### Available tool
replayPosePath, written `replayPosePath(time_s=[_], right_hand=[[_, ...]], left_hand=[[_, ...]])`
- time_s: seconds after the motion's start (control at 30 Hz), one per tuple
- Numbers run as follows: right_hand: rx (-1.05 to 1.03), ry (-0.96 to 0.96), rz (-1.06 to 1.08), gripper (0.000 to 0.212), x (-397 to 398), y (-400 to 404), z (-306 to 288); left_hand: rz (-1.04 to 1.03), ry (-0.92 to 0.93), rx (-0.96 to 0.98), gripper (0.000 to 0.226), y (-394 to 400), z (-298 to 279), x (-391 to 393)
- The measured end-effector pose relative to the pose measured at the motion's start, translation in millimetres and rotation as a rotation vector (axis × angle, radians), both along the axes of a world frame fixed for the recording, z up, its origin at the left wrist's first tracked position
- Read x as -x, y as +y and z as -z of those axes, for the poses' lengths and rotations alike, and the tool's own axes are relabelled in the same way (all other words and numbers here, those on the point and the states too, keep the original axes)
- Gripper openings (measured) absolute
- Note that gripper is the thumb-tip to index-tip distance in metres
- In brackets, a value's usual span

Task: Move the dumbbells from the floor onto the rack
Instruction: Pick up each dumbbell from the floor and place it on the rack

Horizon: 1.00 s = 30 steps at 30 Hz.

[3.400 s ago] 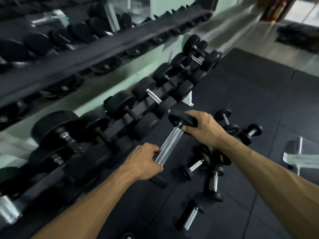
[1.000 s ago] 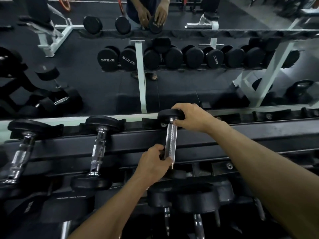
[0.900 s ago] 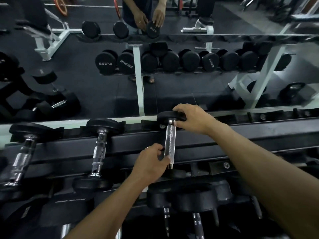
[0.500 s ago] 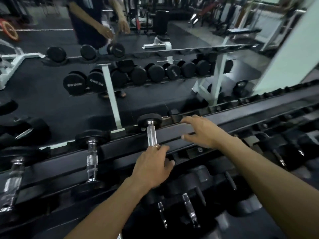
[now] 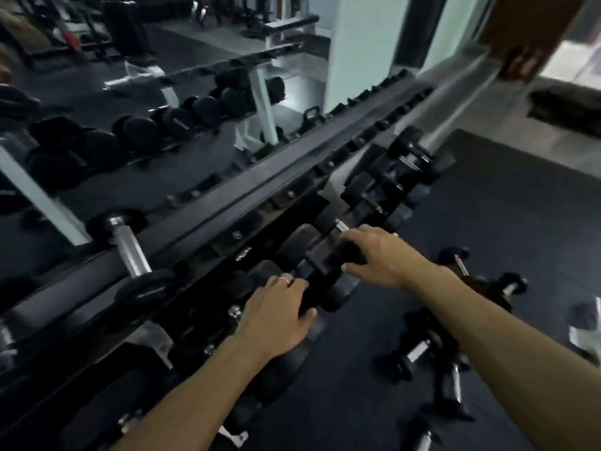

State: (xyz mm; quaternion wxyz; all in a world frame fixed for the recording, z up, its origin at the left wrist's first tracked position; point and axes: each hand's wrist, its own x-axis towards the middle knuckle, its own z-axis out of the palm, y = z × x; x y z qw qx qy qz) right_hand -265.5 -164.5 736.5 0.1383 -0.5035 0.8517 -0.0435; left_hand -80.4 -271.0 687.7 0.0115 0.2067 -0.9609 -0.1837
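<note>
Dumbbell (image 5: 131, 252) you carried now sits on rack (image 5: 227, 203) top rail, up-left of left hand (image 5: 276, 315). Both grips let go: left hand and right hand (image 5: 379, 255) empty, fingers loose, over lower tier. View swung right; next: floor dumbbells (image 5: 419, 349), below right hand.

The whole view is motion-blurred; the long black steel dumbbell rack (image 5: 292, 177) runs off the left edge; the right forearm hides part of the small black chrome-handled dumbbells on the floor (image 5: 419, 349); whether the left hand (image 5: 276, 315) touches the lower-tier weights is unclear.
</note>
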Motion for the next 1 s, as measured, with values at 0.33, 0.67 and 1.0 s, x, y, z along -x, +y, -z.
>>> replayPosePath(time_s=[0.33, 0.67, 1.0], right_hand=[[-0.085, -0.107, 0.229, 0.063, 60, 232, 78], [-0.127, -0.275, 0.458, 0.065, 104, 353, 186], [-0.239, -0.422, 0.689, 0.064, 125, 419, 395]], left_hand=[[0.173, -0.156, -0.054, 0.055, 200, 61, 77], [0.352, -0.367, -0.12, 0.054, 298, 153, 136], [0.572, -0.578, -0.167, 0.047, 341, 352, 186]])
